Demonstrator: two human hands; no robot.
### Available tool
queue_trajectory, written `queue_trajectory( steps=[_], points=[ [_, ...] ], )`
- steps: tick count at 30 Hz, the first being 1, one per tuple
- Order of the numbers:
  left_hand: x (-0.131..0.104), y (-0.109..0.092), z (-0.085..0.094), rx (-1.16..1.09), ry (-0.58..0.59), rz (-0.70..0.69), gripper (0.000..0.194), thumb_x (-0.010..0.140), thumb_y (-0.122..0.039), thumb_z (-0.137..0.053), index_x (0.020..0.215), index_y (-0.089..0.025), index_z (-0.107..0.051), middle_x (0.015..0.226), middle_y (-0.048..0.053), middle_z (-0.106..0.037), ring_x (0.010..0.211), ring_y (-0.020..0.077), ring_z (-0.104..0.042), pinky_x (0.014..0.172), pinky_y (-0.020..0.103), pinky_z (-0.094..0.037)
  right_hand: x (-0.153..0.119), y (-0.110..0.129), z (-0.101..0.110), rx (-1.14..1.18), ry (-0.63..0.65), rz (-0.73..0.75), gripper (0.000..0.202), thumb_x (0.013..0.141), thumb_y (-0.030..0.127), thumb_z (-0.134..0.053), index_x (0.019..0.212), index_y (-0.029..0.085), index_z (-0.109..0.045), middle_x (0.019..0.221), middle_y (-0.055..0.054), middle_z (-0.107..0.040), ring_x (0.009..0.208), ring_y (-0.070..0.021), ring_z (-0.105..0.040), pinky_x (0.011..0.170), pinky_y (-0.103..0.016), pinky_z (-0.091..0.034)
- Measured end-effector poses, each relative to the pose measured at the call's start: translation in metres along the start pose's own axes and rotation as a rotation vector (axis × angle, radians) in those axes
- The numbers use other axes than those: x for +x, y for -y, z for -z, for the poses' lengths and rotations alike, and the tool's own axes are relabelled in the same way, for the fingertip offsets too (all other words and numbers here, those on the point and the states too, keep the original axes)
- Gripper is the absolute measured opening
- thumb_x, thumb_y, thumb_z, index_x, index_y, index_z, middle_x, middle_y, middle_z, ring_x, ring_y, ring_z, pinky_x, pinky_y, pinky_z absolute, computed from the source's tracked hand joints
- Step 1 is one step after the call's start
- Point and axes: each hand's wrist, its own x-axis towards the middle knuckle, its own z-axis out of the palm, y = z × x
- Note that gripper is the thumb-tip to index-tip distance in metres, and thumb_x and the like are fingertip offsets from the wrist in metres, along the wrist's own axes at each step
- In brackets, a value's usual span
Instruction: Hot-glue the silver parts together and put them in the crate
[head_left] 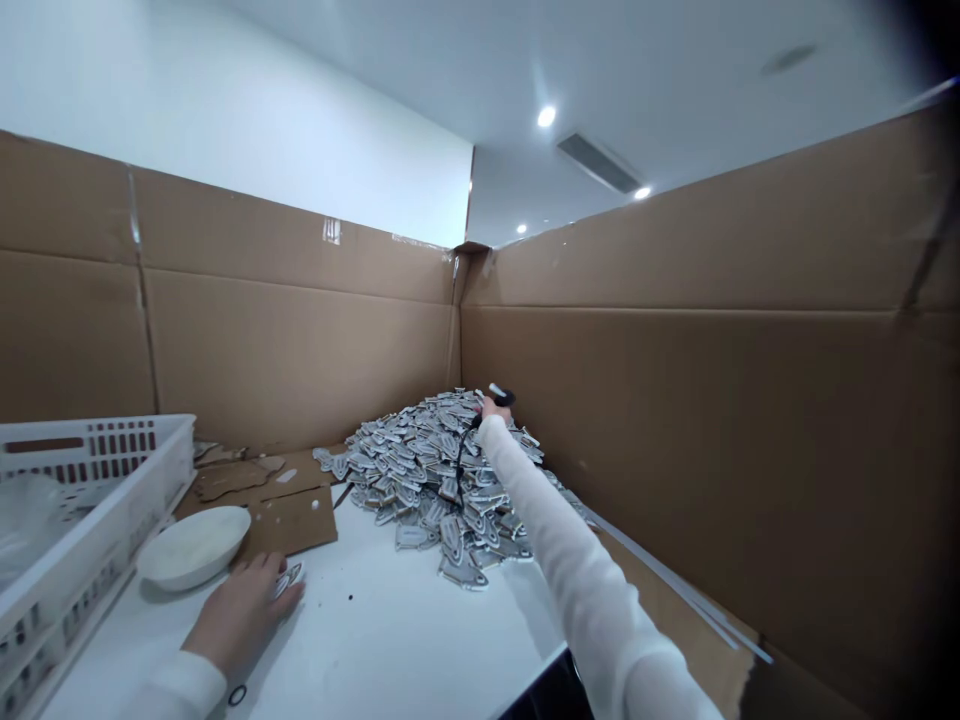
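My left hand [247, 608] rests low over the white table, closed around a small grey flat piece [288, 579] with an oval outline, pinched between thumb and fingers. My right arm stretches far forward, and my right hand [493, 408] is at the top of a big heap of similar grey flat pieces [420, 455]. In it is a black object [505, 398] with a white end; a black cord [459, 470] hangs below over the heap. The fingers of this hand are small and partly hidden by the wrist.
A shallow white bowl [196, 545] stands beside my left hand, near a white plastic crate [169, 470] holding clear plastic. Torn cardboard [292, 520] lies behind. Tall cardboard walls [675, 420] enclose the white table [360, 640]. A black ring [237, 695] and a dark device [551, 690] are in front.
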Motion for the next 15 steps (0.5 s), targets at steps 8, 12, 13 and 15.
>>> queue_trajectory(
  steps=[8,12,13,15],
  points=[
    [-0.002,-0.016,0.009,-1.268,0.278,0.33,0.045,0.067,-0.057,-0.055,0.078,-0.014,-0.052,0.068,0.002,-0.053,0.057,0.0111,-0.052,0.054,0.022,-0.043,-0.169,-0.053,-0.047,0.088,0.854,-0.155,0.024,0.063,0.035,-0.061,0.076,0.016,-0.056,0.049,0.004,-0.05,0.042,-0.0102,-0.048,0.043,-0.022,-0.041],
    [-0.003,-0.018,0.001,-1.494,0.289,0.275,0.04,0.069,-0.052,-0.059,0.079,-0.014,-0.053,0.066,0.001,-0.053,0.052,0.0072,-0.048,0.05,0.019,-0.04,-0.231,-0.068,-0.052,-0.085,1.11,0.03,0.034,0.065,0.048,-0.059,0.073,0.015,-0.061,0.046,0.003,-0.049,0.039,-0.0089,-0.043,0.038,-0.02,-0.033],
    [-0.002,-0.018,-0.001,-1.486,0.288,0.247,0.039,0.071,-0.052,-0.057,0.081,-0.014,-0.053,0.068,0.002,-0.054,0.052,0.0073,-0.049,0.052,0.019,-0.041,-0.237,-0.07,-0.051,-0.116,1.099,0.048,0.037,0.066,0.051,-0.057,0.069,0.015,-0.06,0.044,0.003,-0.048,0.039,-0.0087,-0.042,0.039,-0.02,-0.033],
    [0.001,-0.014,0.001,-1.357,0.22,0.197,0.039,0.074,-0.052,-0.051,0.084,-0.014,-0.054,0.072,0.003,-0.056,0.055,0.0092,-0.05,0.054,0.021,-0.042,-0.242,-0.074,-0.048,-0.145,1.038,0.031,0.041,0.067,0.055,-0.054,0.065,0.014,-0.059,0.044,0.002,-0.048,0.039,-0.0087,-0.042,0.04,-0.02,-0.033]
  ],
)
